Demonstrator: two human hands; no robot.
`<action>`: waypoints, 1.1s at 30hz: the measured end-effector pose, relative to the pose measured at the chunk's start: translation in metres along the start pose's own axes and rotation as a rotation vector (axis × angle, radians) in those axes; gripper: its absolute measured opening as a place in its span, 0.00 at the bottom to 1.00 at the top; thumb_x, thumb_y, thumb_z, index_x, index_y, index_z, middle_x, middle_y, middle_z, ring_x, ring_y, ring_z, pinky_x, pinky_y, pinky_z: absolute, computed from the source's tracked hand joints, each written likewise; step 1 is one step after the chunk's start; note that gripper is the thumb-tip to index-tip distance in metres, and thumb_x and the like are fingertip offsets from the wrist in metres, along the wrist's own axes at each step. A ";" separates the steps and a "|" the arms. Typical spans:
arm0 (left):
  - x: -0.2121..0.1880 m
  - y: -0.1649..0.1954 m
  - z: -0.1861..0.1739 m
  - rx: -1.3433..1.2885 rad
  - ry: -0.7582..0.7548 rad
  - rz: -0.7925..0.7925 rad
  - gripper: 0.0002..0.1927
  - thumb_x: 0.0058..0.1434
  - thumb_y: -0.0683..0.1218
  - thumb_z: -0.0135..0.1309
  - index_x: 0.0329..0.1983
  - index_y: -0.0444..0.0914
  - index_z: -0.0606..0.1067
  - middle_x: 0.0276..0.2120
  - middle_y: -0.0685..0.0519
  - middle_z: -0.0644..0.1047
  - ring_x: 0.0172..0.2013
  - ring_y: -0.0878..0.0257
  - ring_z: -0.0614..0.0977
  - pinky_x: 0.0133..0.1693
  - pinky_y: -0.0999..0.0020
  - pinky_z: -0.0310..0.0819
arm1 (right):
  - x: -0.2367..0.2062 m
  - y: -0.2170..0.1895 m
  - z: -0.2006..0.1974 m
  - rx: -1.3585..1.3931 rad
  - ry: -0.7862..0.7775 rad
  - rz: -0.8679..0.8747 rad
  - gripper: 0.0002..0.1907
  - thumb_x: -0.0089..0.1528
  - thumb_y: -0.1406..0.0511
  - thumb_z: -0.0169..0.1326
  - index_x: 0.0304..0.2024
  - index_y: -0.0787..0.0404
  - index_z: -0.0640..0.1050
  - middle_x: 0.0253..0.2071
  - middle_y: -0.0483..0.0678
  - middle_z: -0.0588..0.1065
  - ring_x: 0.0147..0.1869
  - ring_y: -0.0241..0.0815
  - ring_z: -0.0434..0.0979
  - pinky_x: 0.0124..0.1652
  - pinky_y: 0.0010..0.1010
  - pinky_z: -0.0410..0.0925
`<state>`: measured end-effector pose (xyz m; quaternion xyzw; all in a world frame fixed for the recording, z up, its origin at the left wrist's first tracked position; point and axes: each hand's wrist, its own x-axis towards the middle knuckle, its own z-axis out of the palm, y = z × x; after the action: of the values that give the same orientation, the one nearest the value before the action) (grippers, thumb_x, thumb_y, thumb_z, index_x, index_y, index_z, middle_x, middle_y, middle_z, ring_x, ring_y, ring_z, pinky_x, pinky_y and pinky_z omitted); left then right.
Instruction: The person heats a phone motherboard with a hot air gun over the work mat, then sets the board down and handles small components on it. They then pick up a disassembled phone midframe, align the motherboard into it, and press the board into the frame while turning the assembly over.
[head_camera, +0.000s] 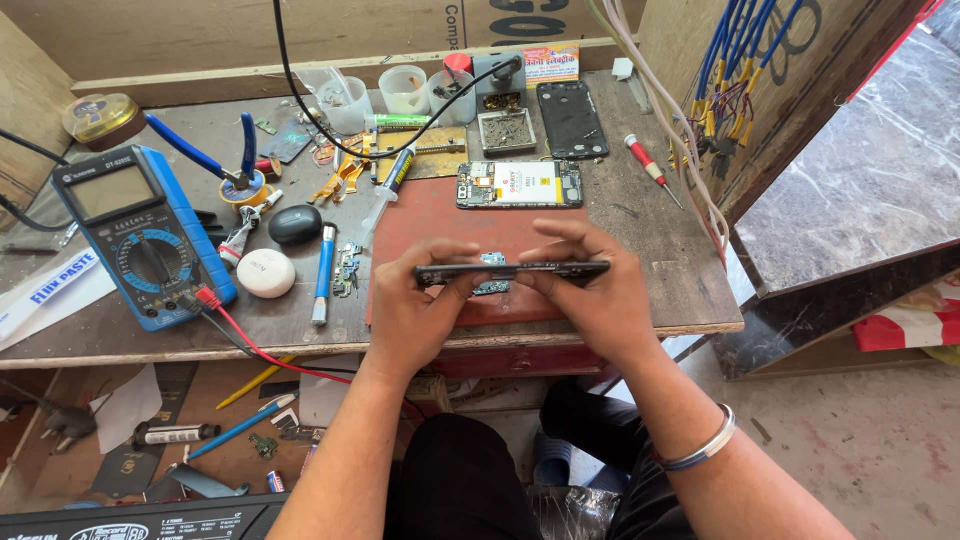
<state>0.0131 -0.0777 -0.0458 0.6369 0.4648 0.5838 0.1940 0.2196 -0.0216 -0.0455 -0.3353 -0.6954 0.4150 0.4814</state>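
A dark phone body (520, 270) is held edge-on above the red mat (440, 215) between both hands. My left hand (415, 305) grips its left end, thumb on top. My right hand (590, 290) grips its right end, fingers curled over the upper edge. Under the phone a small blue circuit part (492, 260) lies on the mat. An opened phone with its battery showing (520, 184) lies at the mat's far edge, and a black back cover (572, 120) lies beyond it.
A blue multimeter (140, 232) with red and black leads sits at the left. Blue pliers (215, 160), a syringe (385, 192), plastic cups (405, 90), a red screwdriver (648, 168), a white and a black case (266, 272) crowd the bench. Hanging wires (735, 60) are at right.
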 end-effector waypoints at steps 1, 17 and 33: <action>0.000 0.001 0.000 0.036 0.014 -0.064 0.14 0.59 0.39 0.65 0.48 0.35 0.80 0.30 0.51 0.84 0.34 0.68 0.84 0.37 0.74 0.77 | 0.000 -0.001 -0.002 -0.053 0.014 0.001 0.26 0.56 0.71 0.67 0.57 0.61 0.77 0.39 0.46 0.83 0.44 0.33 0.81 0.46 0.24 0.73; 0.002 0.001 0.001 -0.032 0.021 -0.025 0.29 0.61 0.45 0.66 0.64 0.37 0.69 0.37 0.51 0.85 0.39 0.68 0.86 0.42 0.74 0.80 | -0.001 0.005 0.001 0.122 0.066 -0.047 0.34 0.57 0.69 0.69 0.63 0.65 0.69 0.50 0.48 0.79 0.54 0.34 0.78 0.53 0.26 0.72; -0.001 -0.024 0.002 -0.153 0.157 -0.127 0.21 0.60 0.40 0.69 0.53 0.36 0.72 0.39 0.51 0.80 0.39 0.69 0.82 0.42 0.74 0.78 | 0.000 0.032 -0.004 0.305 0.022 -0.085 0.12 0.65 0.72 0.59 0.51 0.65 0.76 0.46 0.43 0.77 0.51 0.31 0.76 0.53 0.25 0.71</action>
<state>0.0062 -0.0667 -0.0658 0.5419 0.4721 0.6520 0.2417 0.2254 -0.0069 -0.0741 -0.2331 -0.6323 0.4915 0.5516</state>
